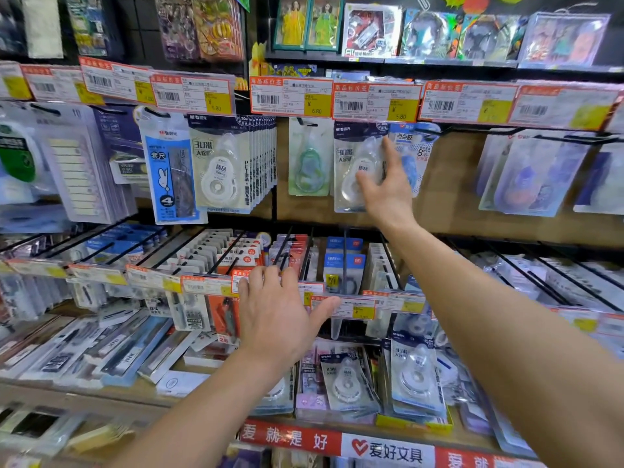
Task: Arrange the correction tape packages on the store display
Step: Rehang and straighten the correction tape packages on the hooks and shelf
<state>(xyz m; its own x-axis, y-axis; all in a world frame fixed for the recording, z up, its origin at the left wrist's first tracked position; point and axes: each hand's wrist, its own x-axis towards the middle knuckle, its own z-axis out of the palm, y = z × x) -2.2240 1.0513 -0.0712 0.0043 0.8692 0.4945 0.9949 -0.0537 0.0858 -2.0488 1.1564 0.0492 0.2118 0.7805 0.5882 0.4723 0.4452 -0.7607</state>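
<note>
A correction tape package [351, 157] with a clear blister hangs alone on an upper hook. My right hand [385, 187] lies against its right side, thumb across the front and fingers straight up along the edge. To the left, several identical correction tape packages [229, 170] hang in a full row. A green one [309, 163] hangs between the two hooks. More correction tape packs [344, 383] [418, 376] stand in the lower shelf tray. My left hand [280, 315] is spread, its fingers touching the price-tag rail [354, 307] of the lower hooks.
Price labels [290, 96] run above the upper hooks. A blue dot-glue pack [413, 153] hangs right behind my right hand. A ruler set [170, 173] hangs left of the full row. Black hook rods [344, 261] with pen and refill packs jut out below.
</note>
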